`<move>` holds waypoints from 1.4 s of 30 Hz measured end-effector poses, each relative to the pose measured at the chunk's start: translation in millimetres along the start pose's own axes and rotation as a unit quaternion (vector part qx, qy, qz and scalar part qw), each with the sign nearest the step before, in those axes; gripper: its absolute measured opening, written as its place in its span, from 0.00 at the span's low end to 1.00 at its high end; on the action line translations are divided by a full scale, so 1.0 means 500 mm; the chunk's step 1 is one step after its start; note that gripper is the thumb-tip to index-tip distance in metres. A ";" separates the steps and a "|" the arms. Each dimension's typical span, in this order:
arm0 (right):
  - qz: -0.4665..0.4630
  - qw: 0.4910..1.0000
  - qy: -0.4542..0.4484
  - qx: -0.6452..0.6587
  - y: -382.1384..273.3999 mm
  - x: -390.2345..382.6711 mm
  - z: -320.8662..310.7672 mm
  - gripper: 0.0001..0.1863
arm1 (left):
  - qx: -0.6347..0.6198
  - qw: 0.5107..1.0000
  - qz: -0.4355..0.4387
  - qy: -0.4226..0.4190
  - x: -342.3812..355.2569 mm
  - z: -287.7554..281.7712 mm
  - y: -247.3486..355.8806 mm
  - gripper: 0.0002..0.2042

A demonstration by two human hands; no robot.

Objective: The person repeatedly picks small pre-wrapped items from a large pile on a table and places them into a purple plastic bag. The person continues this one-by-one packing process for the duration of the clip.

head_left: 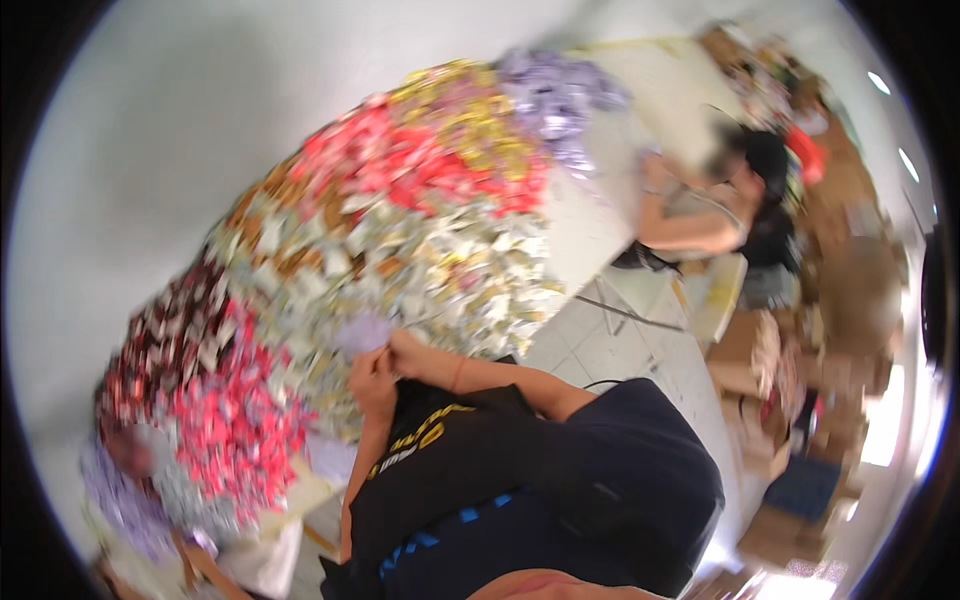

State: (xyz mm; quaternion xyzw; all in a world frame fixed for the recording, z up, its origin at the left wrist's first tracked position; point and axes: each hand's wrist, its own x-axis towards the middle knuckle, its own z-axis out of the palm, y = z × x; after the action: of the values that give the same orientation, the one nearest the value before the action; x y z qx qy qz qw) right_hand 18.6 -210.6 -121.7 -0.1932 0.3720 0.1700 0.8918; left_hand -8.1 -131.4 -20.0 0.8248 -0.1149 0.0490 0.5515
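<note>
Just in front of my dark clothing, my left hand (372, 378) and my right hand (405, 352) are together, both closed on a pale lavender packet (362, 332) whose detail is blurred. They are over a long table heaped with small packets: cream and gold ones (450, 270) beside my hands, pink ones (240, 430) and dark brown ones (170, 350) to the left. Farther off lie red-pink (400, 150), yellow (455, 110) and lavender piles (550, 90).
A co-worker (700, 210) sits at the table's right side by a chair (720, 290). Another person's arms (200, 565) show at lower left. Cardboard boxes (830, 420) pile along the right, beside a tiled floor (590, 340). A white wall (180, 120) rises behind the piles.
</note>
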 end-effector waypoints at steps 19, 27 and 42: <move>-0.267 0.399 -0.135 -0.867 -0.051 -0.095 -0.058 0.11 | -0.037 0.990 -0.110 -0.076 -0.036 0.014 -0.049 0.07; 0.052 0.867 -0.113 -0.482 -0.083 -0.096 0.021 0.13 | -0.072 0.973 -0.220 0.026 -0.047 0.009 -0.149 0.08; -0.277 0.417 -0.151 -0.852 -0.075 -0.088 -0.001 0.11 | -0.177 0.943 -0.278 0.039 -0.040 0.018 -0.134 0.04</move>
State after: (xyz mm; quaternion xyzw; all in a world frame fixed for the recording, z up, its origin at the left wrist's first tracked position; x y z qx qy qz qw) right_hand 5.9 -250.5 -82.0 -0.9181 -0.1784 0.1701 0.3103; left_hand -11.4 -112.6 -88.0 0.7107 0.1340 -0.0951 0.6840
